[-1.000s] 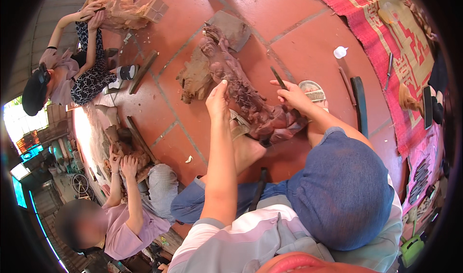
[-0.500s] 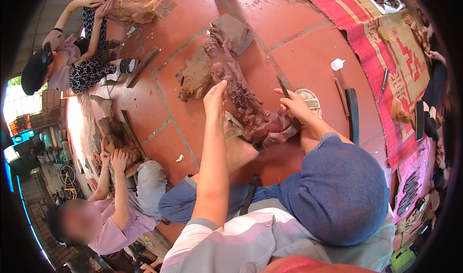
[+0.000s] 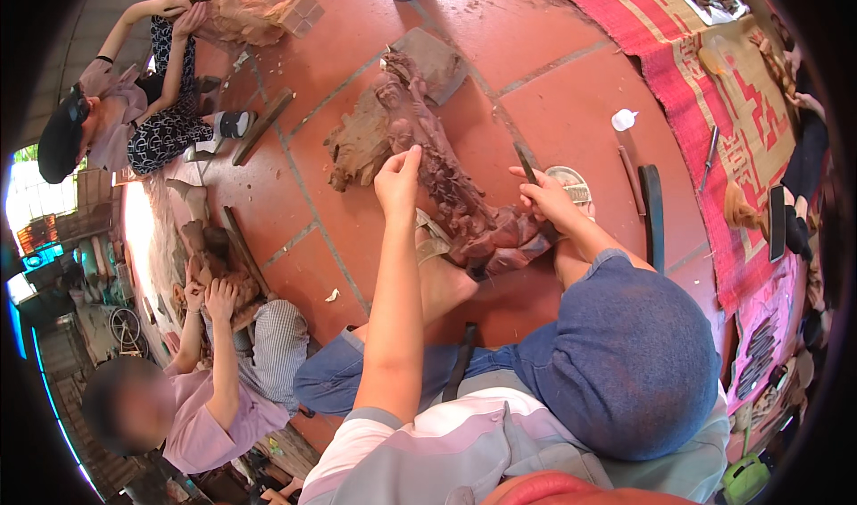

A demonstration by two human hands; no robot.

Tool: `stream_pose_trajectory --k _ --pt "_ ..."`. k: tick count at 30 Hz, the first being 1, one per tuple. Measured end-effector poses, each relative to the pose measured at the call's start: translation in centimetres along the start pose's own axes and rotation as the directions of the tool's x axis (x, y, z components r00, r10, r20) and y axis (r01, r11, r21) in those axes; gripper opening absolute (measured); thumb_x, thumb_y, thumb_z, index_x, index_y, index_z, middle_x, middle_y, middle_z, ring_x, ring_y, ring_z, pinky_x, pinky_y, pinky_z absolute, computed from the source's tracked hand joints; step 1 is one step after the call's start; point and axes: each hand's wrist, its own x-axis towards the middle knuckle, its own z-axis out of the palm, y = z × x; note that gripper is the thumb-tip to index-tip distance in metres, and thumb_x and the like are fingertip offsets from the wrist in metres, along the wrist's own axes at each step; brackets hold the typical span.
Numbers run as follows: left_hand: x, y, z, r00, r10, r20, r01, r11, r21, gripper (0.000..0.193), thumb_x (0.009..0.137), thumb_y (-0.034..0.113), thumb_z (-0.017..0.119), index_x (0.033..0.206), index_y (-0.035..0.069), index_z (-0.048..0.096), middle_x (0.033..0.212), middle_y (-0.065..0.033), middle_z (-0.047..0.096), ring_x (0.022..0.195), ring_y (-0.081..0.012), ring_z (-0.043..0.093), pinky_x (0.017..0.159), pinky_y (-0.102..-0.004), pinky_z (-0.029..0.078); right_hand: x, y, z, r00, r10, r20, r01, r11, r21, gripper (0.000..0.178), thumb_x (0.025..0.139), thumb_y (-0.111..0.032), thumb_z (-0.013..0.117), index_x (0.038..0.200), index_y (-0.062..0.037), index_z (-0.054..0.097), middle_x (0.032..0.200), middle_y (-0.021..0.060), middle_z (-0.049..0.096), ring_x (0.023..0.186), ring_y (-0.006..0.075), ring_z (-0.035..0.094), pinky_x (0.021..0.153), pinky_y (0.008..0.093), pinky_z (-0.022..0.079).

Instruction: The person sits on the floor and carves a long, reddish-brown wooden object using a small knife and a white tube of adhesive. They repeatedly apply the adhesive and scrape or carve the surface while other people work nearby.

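A dark reddish-brown carved wooden figure lies in front of me, its broad base between my feet and its upper end pointing away. Beside the middle of the carving is my left hand, fingertips pinched together; whatever may be between them is too small to see. Over on the right, my right hand grips a thin dark flat strip-like tool, its free end pointing up and away. That hand is close to the carving's base and my sandalled right foot.
Under the carving's upper part are a rough wood chunk and a grey block. Rightward lie a white squeeze bottle, a brown stick, a dark curved bar and a red patterned mat. Two people carve wood on the left.
My left hand shifts very slightly beside the carving. My right hand stays nearly in place with the dark strip. At left, the nearer person's head turns a little.
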Motion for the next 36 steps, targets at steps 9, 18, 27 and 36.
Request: stream_pose_trajectory --k 9,18,27,36 --pt "1.0 1.8 0.7 0.998 0.06 0.024 -0.064 0.864 0.499 0.035 0.067 0.036 0.068 0.078 0.004 0.065 0.07 -0.01 0.061 0.07 -0.0227 0.06 0.069 -0.0331 0.046 0.1 0.3 -0.1 1.0 -0.006 0.0 0.006 1.0 0.029 0.046 0.083 -0.01 0.042 0.129 -0.006 0.037 0.059 -0.0033 0.045 0.044 0.0039 0.035 0.037 0.0176 0.023" --pt "0.6 1.0 1.0 0.994 -0.099 -0.035 0.097 0.994 -0.054 0.019 0.071 0.023 0.069 0.072 0.006 0.06 0.059 0.0041 0.049 0.049 -0.0052 0.042 0.047 -0.0207 0.033 0.1 0.4 -0.3 1.0 0.002 -0.002 -0.002 1.0 0.023 0.046 0.083 -0.01 0.042 0.129 -0.0072 0.036 0.059 -0.0034 0.045 0.044 0.0033 0.034 0.037 0.0176 0.023" --pt "1.7 -0.5 1.1 0.995 -0.035 -0.095 0.033 0.999 -0.03 0.023 0.073 0.025 0.067 0.072 0.003 0.059 0.061 0.0019 0.053 0.055 -0.0061 0.046 0.052 -0.0213 0.038 0.5 1.0 -0.5 1.0 0.011 0.0 -0.011 0.999 0.052 0.046 0.084 -0.01 0.041 0.13 -0.0072 0.036 0.059 -0.0032 0.044 0.042 0.003 0.032 0.036 0.0177 0.021" --pt "-1.9 0.3 -1.8 0.98 -0.045 0.193 0.136 0.862 -0.489 0.01 0.079 0.014 0.063 0.08 0.009 0.054 0.072 0.0019 0.055 0.067 -0.01 0.056 0.057 -0.0205 0.044 0.4 1.0 -0.6 1.0 0.013 0.014 -0.014 0.996 0.084 0.047 0.084 -0.009 0.041 0.13 -0.0066 0.035 0.059 -0.0032 0.044 0.042 0.0029 0.032 0.036 0.0174 0.021"
